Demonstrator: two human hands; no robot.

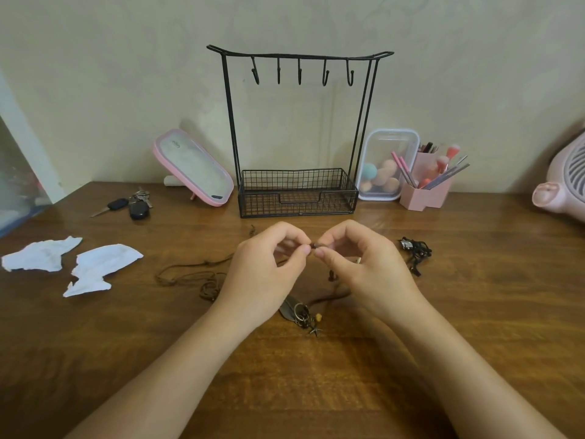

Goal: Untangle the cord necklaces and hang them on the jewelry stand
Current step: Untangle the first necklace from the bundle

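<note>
Left grip (266, 267) and right grip (368, 267) pinch one knot (314, 246) of the brown necklace (208, 287); I judge untangling underway, jewelry stand (299, 55) hooks bare, black necklace (414, 252) waiting.

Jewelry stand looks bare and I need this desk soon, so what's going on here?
A person is working on a brown cord necklace: the left hand and right hand pinch a small dark knot or bead on it between their fingertips, just above the table. Loose cord trails to the left, and a cluster of pendants lies below the hands. A black cord necklace sits bunched to the right, untouched. The jewelry stand has five hooks, and they hold nothing yet.
</note>
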